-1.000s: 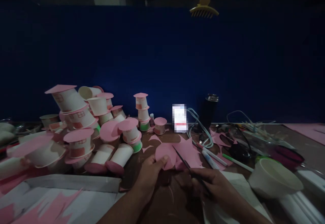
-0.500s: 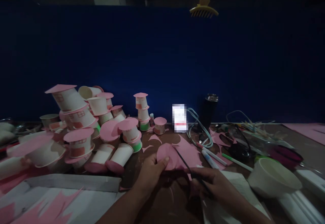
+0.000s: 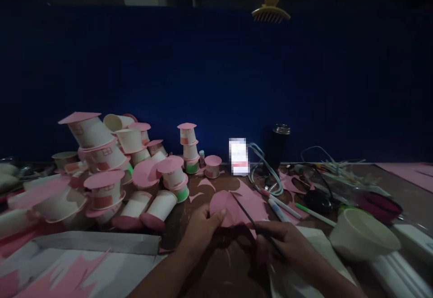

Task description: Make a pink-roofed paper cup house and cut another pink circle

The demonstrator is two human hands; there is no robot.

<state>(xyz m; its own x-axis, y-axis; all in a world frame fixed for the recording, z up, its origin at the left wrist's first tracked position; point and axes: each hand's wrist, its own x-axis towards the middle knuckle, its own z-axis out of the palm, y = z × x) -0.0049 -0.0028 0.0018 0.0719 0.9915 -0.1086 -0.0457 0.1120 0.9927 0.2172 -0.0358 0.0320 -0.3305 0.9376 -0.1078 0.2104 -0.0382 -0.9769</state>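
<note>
Head view has you mid-cut on the round pink paper disc (image 3: 226, 205), held just above the brown table (image 3: 216, 262) in front of you. Looks like the circle is nearly trimmed out, so next you'd want to rotate the disc into the blades. Your left hand (image 3: 199, 231) pinches its near edge, thumb on top. Your right hand (image 3: 287, 246) is closed around the dark thin-bladed scissors (image 3: 248, 217), tips over the paper. White paper bowl (image 3: 363, 235) sits well off right.

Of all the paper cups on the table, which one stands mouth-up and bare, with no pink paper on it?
The big white cup at the right, past the right hand. The cups on the left are mostly upturned or toppled, with pink paper tops.
</note>
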